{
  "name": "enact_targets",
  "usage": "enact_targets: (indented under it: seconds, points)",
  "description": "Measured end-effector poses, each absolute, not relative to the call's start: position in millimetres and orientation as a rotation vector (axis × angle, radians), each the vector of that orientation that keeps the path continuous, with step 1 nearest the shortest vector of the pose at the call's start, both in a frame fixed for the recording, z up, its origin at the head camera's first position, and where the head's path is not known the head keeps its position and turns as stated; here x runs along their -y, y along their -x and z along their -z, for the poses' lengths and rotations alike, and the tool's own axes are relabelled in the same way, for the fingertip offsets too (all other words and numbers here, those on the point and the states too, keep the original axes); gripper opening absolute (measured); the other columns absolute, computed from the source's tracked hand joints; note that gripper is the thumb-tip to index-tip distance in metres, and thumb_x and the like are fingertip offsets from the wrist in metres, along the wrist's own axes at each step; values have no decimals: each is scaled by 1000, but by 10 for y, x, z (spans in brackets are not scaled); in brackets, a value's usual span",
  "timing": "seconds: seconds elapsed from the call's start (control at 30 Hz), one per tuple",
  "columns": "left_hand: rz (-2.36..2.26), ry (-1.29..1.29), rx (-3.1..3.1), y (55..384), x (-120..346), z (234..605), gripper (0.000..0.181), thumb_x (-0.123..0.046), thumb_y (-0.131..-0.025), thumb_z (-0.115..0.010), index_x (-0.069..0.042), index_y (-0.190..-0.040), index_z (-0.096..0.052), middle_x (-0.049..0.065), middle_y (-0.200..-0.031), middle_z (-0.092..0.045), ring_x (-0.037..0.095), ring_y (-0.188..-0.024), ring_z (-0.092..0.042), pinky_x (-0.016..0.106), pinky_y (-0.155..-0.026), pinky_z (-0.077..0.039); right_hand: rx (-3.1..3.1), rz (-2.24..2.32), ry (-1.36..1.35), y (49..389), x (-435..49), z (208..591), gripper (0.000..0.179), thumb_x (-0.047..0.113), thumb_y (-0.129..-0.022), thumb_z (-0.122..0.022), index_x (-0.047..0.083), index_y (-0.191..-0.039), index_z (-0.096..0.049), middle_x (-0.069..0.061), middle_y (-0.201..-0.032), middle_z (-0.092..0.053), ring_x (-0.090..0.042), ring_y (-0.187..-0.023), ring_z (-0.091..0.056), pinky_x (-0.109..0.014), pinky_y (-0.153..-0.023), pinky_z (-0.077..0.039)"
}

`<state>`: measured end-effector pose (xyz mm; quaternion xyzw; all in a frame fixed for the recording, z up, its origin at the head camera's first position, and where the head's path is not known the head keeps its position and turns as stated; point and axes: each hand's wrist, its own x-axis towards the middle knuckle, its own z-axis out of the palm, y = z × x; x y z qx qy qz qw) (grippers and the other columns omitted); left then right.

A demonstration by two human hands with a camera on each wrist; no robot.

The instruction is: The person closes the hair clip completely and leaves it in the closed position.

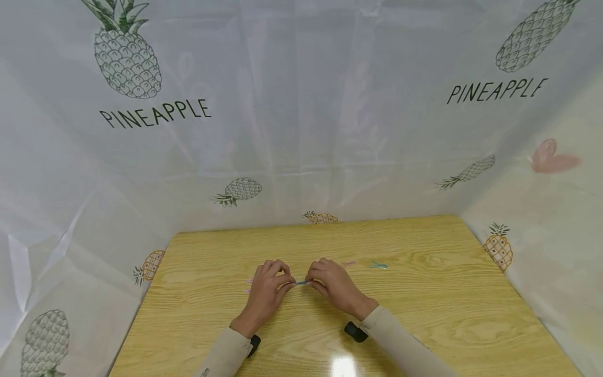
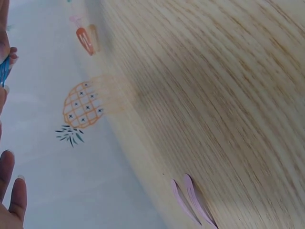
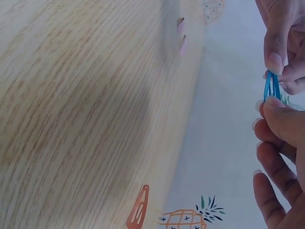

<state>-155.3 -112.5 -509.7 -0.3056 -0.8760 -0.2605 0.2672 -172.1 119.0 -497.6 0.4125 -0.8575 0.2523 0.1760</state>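
A blue snap hair clip [image 1: 301,283] is held above the table between both hands. My left hand [image 1: 268,290] pinches one end of it between thumb and finger. The other end is pinched by my right hand [image 1: 335,285], and in the right wrist view the clip [image 3: 272,87] shows its slim, parted prongs. Fingertips cover both its ends. Only a strip of blue clip [image 2: 4,71] appears at the left wrist view's edge.
Two pink hair clips [image 2: 193,202] lie on the wooden table [image 1: 424,303], left of my left hand. Beyond my right hand lie an orange-red clip [image 3: 138,207] and a teal clip [image 1: 379,265]. A pineapple-printed sheet [image 1: 320,131] surrounds the table's back and sides.
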Motion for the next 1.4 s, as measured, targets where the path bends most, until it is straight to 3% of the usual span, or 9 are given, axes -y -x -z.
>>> enact_targets:
  seconds: [1.07,1.4]
  points:
    - [774,892,2341,1540,1132,5146,13,-10,-80,-90,-17,-81,-79,-2,-99,-58,19,-97,-55,40,-82,-46,2380,-710,-1258,1743,-1232,5015,10,9,-90,-83,16,-94,-76,8,-95,-70,-11,-84,-60,-26,-75,-52]
    - [810,908,2350,1546,1141,5167,12,-9,-80,-89,-14,-81,-79,-2,-101,-59,20,-101,-57,41,-84,-48,2369,-722,-1277,1752,-1241,5041,9,10,-90,-83,16,-93,-76,7,-98,-71,-16,-104,-63,-35,-91,-56]
